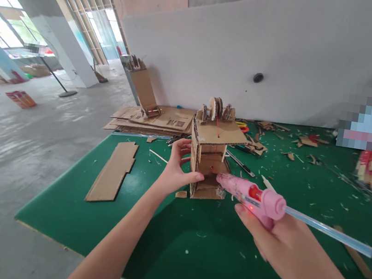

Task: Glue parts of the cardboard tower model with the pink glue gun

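A small cardboard tower model (210, 154) with wheels and a red thread on top stands on the green table (163, 248). My left hand (176, 168) grips its left side, thumb pressed on the front. My right hand (272, 236) is wrapped round a pink glue gun (250, 196) with a clear glue stick (329, 231) sticking out behind. The gun's nozzle points into the lower opening of the model.
A long cardboard strip (113, 173) lies at the left of the table. Flat cardboard sheets (154, 120) and another cardboard model (142, 89) sit at the back left. Scraps, cutters and a knife (240, 163) lie behind the tower. A white wall panel (289, 57) borders the table.
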Tool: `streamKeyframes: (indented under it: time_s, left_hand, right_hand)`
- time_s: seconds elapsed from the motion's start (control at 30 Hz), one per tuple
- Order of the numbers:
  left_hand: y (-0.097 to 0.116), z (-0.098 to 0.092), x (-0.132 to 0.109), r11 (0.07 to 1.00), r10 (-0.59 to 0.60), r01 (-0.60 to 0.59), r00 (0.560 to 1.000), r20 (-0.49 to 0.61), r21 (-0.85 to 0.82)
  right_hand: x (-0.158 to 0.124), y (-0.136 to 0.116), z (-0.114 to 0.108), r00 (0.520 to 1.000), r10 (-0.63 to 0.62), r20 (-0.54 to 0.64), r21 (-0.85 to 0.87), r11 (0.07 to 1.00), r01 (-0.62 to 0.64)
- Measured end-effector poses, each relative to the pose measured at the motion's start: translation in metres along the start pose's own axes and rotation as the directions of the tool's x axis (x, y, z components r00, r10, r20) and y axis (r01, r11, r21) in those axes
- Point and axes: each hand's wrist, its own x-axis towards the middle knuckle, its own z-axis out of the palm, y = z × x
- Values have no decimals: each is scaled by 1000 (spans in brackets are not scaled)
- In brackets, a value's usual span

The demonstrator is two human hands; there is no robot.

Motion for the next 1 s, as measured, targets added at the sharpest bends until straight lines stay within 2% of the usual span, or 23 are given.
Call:
streamKeyframes:
  time_s: [0.3, 0.47, 0.67, 0.87, 1.0]
  left_hand:
    - [3, 1, 1, 1000, -12, 12, 1000, -3, 8]
    - [3, 2, 2, 1000, -11, 11, 1000, 1, 18]
    - [2, 2, 2, 1000, -11, 11, 1000, -15, 17]
    - [2, 2, 2, 1000, -6, 7, 1000, -16, 27]
    - [2, 3, 2, 1000, -5, 5, 1000, -21, 23]
  right_hand:
    - [-2, 0, 0, 994, -64, -85, 6, 998, 64]
    - [-5, 0, 2, 992, -12, -126, 14, 1000, 14]
    - [-1, 8, 1, 993, -90, -73, -30, 996, 88]
    - [-3, 9, 2, 992, -93, -90, -24, 996, 92]
    - [-2, 11, 2, 982, -154, -108, -43, 988, 150]
